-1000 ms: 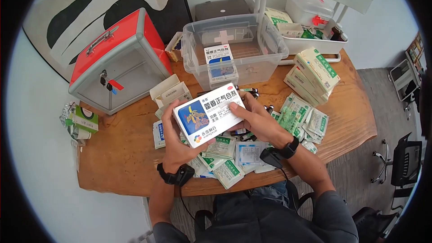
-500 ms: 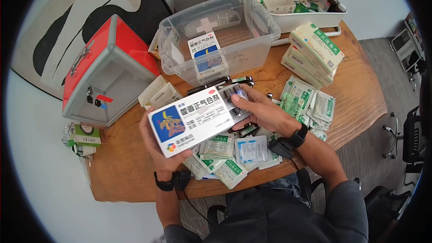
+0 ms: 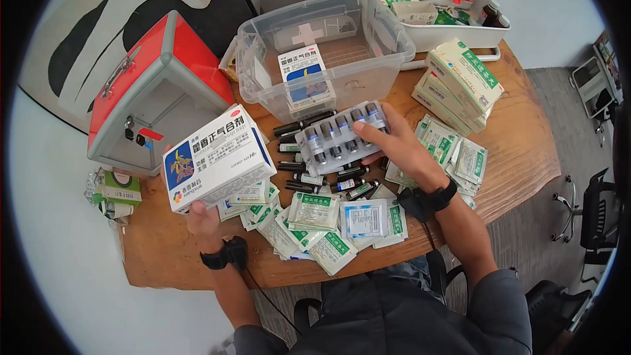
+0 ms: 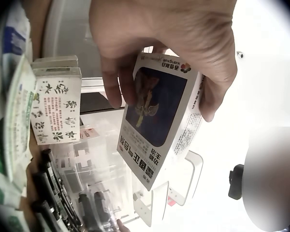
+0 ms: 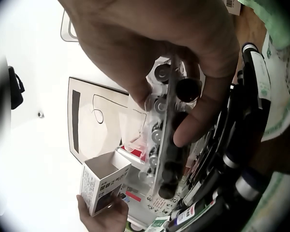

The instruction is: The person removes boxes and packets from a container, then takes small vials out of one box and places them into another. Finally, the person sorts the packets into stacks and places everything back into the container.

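A grey-floored room with a white wall point(image 3: 59, 236) surrounds a brown wooden table point(image 3: 519, 125). A red case point(image 3: 148, 59) stands far left; at far centre, a clear bin point(image 3: 368, 91). A white tub point(image 3: 453, 39) sits far right, stacked cartons point(image 3: 463, 82) nearer. At left, above the table, a left hand point(image 3: 205, 227) pinches a white box point(image 3: 220, 158) between thumb and fingers; its long axis slants from near left to far right, open end facing the right hand point(image 3: 407, 148). That hand, right of centre, pinches a vial tray point(image 3: 342, 135), thumb above, fingers beneath, its long axis slanting likewise. Sachets point(image 3: 315, 212) cover the near wood; dark loose vials point(image 3: 346, 185) crowd just beyond, partly hidden by the tray.
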`<state>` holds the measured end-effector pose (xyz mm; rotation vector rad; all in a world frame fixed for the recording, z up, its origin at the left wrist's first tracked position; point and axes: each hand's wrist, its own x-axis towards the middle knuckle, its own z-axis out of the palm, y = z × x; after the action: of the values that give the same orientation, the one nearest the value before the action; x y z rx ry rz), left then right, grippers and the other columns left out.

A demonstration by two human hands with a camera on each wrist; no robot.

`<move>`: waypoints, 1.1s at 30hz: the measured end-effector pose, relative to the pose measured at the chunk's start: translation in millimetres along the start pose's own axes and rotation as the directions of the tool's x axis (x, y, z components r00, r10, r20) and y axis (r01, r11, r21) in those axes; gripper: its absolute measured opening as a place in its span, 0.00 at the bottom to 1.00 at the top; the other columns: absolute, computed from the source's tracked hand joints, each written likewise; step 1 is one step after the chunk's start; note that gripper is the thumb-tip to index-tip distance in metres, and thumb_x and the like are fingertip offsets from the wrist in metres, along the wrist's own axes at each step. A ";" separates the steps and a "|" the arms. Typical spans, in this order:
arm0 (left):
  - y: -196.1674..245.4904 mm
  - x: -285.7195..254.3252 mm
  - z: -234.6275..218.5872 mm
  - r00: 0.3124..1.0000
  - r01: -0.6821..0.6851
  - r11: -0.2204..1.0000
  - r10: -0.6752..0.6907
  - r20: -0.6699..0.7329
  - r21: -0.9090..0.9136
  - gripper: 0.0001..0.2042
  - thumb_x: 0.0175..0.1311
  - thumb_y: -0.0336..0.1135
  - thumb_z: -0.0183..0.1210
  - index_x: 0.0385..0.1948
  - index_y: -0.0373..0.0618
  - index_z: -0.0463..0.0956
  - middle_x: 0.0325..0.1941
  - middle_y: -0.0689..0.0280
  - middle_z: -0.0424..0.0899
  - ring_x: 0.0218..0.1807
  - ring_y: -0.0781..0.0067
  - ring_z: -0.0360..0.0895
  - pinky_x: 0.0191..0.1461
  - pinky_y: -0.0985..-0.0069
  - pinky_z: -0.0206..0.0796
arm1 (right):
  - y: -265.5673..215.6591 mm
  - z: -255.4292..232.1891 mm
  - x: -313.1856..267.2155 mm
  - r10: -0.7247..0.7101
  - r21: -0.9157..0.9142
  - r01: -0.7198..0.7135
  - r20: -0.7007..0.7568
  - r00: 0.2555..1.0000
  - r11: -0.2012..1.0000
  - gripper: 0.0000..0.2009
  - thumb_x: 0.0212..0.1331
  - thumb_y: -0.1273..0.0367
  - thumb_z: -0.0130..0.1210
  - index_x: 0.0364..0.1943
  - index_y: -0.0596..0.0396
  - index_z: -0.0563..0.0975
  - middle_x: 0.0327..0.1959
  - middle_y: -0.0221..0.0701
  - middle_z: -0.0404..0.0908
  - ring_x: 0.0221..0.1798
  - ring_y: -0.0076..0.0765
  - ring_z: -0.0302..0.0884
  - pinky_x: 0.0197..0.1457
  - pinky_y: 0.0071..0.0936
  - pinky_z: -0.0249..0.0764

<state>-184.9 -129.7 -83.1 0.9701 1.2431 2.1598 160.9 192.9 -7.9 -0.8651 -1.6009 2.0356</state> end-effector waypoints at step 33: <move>1.3 -2.6 155.5 0.992 0.073 0.926 -0.106 0.069 0.369 0.67 0.45 0.75 0.76 0.77 0.38 0.46 0.70 0.54 0.67 0.74 0.62 0.68 0.76 0.63 0.66 | 8.9 1.7 -1.0 -0.700 -0.755 0.408 -0.094 0.708 0.514 0.20 0.71 0.60 0.65 0.53 0.67 0.82 0.43 0.46 0.90 0.41 0.49 0.88 0.48 0.40 0.81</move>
<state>-64.5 -47.0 -29.7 1.1164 1.6500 1.8287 160.9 188.8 -16.0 -0.7424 -2.0552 0.7003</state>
